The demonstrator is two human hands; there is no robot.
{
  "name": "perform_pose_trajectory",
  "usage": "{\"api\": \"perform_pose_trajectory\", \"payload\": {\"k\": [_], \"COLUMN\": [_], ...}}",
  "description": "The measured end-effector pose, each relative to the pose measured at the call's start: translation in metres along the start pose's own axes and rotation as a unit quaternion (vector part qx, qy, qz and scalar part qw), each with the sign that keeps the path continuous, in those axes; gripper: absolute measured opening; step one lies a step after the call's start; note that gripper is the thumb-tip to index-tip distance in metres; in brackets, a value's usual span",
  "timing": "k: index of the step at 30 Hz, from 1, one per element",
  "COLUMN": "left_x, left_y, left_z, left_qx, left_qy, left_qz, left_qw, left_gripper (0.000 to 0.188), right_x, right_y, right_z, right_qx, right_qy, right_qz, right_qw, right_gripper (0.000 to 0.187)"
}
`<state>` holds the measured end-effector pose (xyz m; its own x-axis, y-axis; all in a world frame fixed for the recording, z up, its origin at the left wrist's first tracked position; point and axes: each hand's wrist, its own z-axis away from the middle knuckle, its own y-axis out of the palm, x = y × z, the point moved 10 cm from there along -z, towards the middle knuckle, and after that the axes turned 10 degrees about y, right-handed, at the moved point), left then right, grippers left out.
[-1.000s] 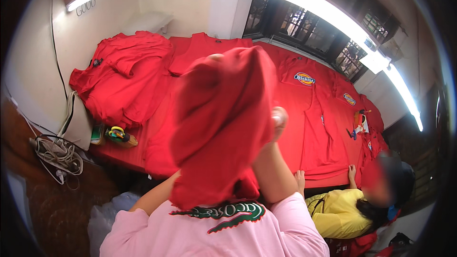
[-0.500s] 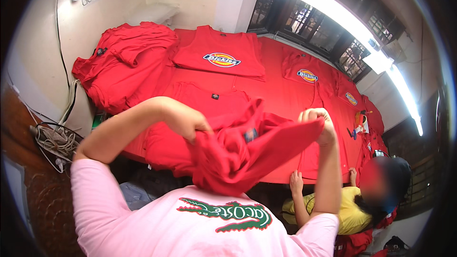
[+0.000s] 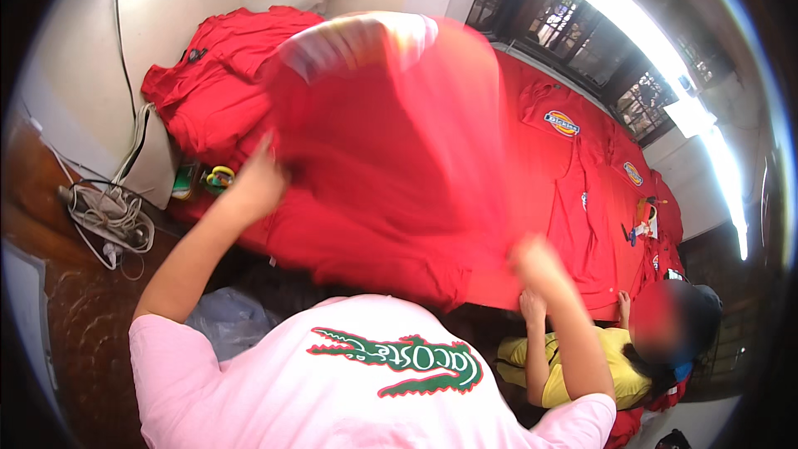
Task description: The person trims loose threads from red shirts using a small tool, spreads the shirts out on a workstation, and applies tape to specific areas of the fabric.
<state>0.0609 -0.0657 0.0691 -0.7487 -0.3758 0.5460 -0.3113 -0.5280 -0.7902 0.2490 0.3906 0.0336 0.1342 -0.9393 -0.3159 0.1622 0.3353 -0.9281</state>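
A red shirt (image 3: 391, 150) billows in the air over the table, smeared by motion, with a blurred pale and yellow print at its far end. My left hand (image 3: 264, 179) is closed on its left side. On the right, my right hand (image 3: 536, 262) grips its near right edge; the fingers there are blurred. Beneath the lifted shirt, more red cloth (image 3: 366, 262) lies along the table's near edge, and the flying fabric hides much of what is behind it.
A heap of red shirts (image 3: 208, 83) fills the far left of the table. Printed red shirts (image 3: 562, 122) lie at right. A co-worker in a yellow top (image 3: 594, 366) stands close to my right arm, hands at the table edge. Scissors with yellow handles (image 3: 219, 177) and coiled cables (image 3: 108, 220) are at left.
The shirt, bunched between my hands before, is now spread out and flung up and away from me. My hands have moved apart, the left outward and both lower on the right.
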Motion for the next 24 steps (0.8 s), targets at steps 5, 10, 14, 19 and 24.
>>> {"api": "perform_pose_trajectory", "payload": {"k": [5, 10, 14, 19, 24], "left_x": [-0.065, 0.052, 0.133, 0.214, 0.268], "left_y": [0.121, -0.032, -0.176, -0.219, -0.218], "left_z": [0.039, 0.043, 0.080, 0.129, 0.192], "left_qx": [0.160, -0.119, -0.315, -0.440, -0.492], "left_qy": [0.002, -0.084, -0.092, -0.124, -0.034], "left_qz": [0.382, 0.374, 0.251, 0.188, 0.260], "left_qw": [0.910, 0.916, 0.911, 0.869, 0.830], "left_gripper": [0.045, 0.038, 0.047, 0.041, 0.055], "right_x": [0.061, -0.057, -0.103, -0.127, -0.222], "right_y": [0.033, -0.138, -0.317, -0.358, -0.375], "right_z": [0.056, -0.011, 0.051, 0.061, 0.107], "right_qx": [0.361, -0.222, -0.482, -0.507, -0.566], "right_qy": [0.110, 0.114, 0.211, 0.180, 0.197], "right_qz": [-0.081, 0.050, 0.076, 0.160, 0.202], "right_qw": [0.923, 0.967, 0.847, 0.828, 0.775], "right_gripper": [0.041, 0.011, 0.026, 0.021, 0.020]}}
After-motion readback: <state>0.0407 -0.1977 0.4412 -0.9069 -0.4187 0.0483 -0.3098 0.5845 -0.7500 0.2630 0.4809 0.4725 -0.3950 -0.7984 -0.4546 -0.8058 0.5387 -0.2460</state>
